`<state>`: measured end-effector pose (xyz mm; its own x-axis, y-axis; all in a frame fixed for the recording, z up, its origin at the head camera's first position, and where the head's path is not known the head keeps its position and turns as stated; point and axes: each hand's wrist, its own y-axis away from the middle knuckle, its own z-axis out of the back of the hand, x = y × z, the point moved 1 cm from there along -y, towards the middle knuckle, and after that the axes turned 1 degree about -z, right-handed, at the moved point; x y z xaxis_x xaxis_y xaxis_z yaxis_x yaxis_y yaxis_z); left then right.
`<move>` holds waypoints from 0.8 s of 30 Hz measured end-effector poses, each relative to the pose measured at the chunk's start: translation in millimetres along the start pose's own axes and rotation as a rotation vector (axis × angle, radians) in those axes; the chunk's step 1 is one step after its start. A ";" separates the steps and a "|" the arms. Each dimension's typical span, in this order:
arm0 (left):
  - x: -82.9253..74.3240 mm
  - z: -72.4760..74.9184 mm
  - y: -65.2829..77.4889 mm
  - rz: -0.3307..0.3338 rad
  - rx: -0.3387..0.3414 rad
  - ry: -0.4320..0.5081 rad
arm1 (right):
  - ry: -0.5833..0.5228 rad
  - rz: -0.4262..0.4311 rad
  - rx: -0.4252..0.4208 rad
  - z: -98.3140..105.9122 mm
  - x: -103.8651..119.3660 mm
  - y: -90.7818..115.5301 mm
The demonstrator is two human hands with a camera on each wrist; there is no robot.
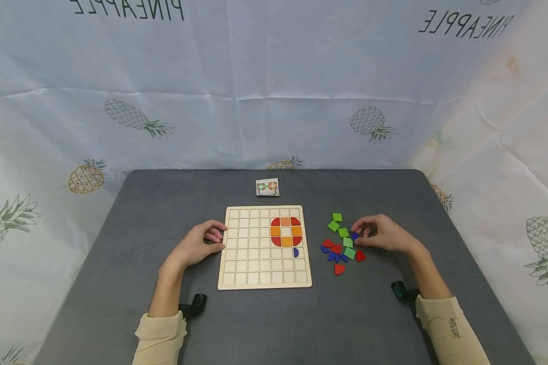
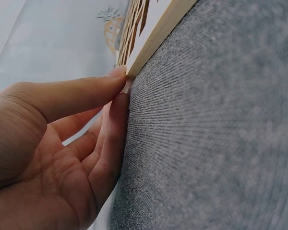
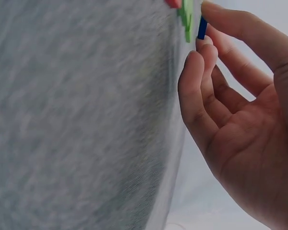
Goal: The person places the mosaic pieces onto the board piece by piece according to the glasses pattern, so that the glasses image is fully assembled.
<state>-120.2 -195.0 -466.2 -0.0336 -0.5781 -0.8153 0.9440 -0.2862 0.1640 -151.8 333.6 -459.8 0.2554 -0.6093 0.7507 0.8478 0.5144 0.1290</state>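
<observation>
A square wooden grid board (image 1: pixel 247 264) lies on the table; my left hand (image 1: pixel 195 244) grips its left edge between thumb and fingers. Toward the board's right side, red quarter-round pieces (image 1: pixel 297 241) and orange squares (image 1: pixel 275 231) form a ring around an uncovered cell. Just below that ring sits a blue half-round piece (image 1: pixel 296 252). To the right of the board, my right hand (image 1: pixel 384 234) pinches a small blue piece (image 3: pixel 202 28) between thumb and finger, beside the loose pieces. Its exact shape is hidden by the fingers.
Loose green squares (image 1: pixel 343 232), red quarter-rounds (image 1: pixel 340 269) and blue pieces (image 1: pixel 325 249) are scattered between the board and my right hand. A small printed pattern card (image 1: pixel 267 187) lies behind the board. The grey table (image 1: pixel 274 324) meets a pineapple-print cloth at its far edge.
</observation>
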 end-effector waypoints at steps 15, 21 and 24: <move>-0.1 0.6 -0.6 0.012 -0.005 -0.005 | -0.035 0.076 -0.027 -12.1 38.4 -11.8; -0.6 1.3 0.2 0.004 -0.003 0.004 | -0.046 0.086 -0.004 -18.7 52.0 -19.0; -1.2 1.4 1.1 -0.002 -0.003 0.003 | -0.051 0.081 0.007 -23.0 57.5 -23.5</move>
<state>-119.6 -195.7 -464.2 -0.0346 -0.5751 -0.8174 0.9451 -0.2848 0.1604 -146.4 272.6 -434.6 0.2991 -0.5338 0.7909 0.8221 0.5650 0.0705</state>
